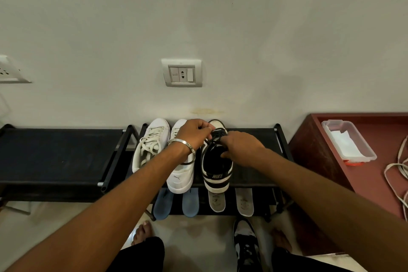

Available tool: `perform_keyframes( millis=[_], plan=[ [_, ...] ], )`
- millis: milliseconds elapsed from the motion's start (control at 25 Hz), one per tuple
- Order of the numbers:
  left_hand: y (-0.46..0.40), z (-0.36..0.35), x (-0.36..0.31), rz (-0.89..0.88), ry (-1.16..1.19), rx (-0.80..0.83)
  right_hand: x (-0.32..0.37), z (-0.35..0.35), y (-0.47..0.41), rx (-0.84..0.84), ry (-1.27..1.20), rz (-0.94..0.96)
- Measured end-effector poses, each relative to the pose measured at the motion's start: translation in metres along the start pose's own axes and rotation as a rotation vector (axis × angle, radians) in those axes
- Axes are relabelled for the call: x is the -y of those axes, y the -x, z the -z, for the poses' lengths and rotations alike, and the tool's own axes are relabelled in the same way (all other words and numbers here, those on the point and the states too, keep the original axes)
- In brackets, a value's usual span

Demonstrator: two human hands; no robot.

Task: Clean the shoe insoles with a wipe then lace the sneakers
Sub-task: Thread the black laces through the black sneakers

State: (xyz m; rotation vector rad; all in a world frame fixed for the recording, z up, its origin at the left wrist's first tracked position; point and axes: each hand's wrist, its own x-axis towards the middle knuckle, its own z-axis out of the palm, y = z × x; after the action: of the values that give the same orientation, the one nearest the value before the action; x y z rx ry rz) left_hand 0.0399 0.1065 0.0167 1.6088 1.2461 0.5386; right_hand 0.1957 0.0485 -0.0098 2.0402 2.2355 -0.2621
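On the rack's top shelf (254,137) three sneakers stand side by side against the wall: a laced sneaker (149,143) at left, a second sneaker (182,174) in the middle, a third sneaker (217,170) at right. Four insoles (217,202) lie in a row on the lower shelf, nearer. To the right, a desk (375,161) carries a wipe box (348,141) and loose laces (397,174). Another sneaker (246,247) lies on the floor, near.

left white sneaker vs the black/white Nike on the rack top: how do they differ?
The left white sneaker is all white; the Nike is black and white. The white sneaker looks fully laced and no hand touches it, while the left hand and right hand pinch a lace at the Nike's eyelets. Both sit on the rack's top shelf, toes toward the wall.
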Motion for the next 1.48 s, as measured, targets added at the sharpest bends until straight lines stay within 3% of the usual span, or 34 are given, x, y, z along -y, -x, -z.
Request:
perform_keyframes(
  millis=[160, 280, 440, 640, 920, 1040, 1160, 1240, 1360, 1480],
  plan=[
    [0.003, 0.006, -0.024, -0.038, -0.004, 0.007, -0.007, 0.032, -0.004, -0.033, -0.298, 0.018],
    [0.001, 0.014, -0.045, -0.083, -0.072, 0.005, -0.01, 0.062, -0.002, -0.142, -0.633, -0.076],
    [-0.006, 0.032, -0.077, -0.119, -0.091, -0.003, -0.012, 0.105, 0.008, -0.112, -1.166, -0.158],
    [-0.012, 0.042, -0.116, -0.161, -0.184, 0.053, -0.009, 0.146, 0.007, -0.242, -1.153, -0.109],
    [-0.013, 0.043, -0.133, -0.154, -0.149, 0.258, 0.003, 0.177, 0.003, -0.482, -1.192, -0.029],
    [-0.016, 0.043, -0.142, -0.169, -0.13, 0.158, 0.005, 0.178, 0.005, -0.592, -1.233, 0.009],
    [-0.021, 0.054, -0.156, -0.185, -0.059, 0.007, -0.001, 0.151, 0.002, -0.756, -1.192, -0.177],
    [-0.023, 0.062, -0.164, -0.21, -0.081, 0.008, -0.006, 0.114, -0.001, -0.609, -1.177, -0.313],
    [-0.023, 0.066, -0.173, -0.259, -0.186, 0.015, 0.0, 0.053, -0.009, -0.118, -1.18, -0.356],
    [-0.021, 0.062, -0.178, -0.289, -0.154, 0.022, 0.01, 0.026, -0.019, 0.032, -1.253, -0.337]
  ],
)
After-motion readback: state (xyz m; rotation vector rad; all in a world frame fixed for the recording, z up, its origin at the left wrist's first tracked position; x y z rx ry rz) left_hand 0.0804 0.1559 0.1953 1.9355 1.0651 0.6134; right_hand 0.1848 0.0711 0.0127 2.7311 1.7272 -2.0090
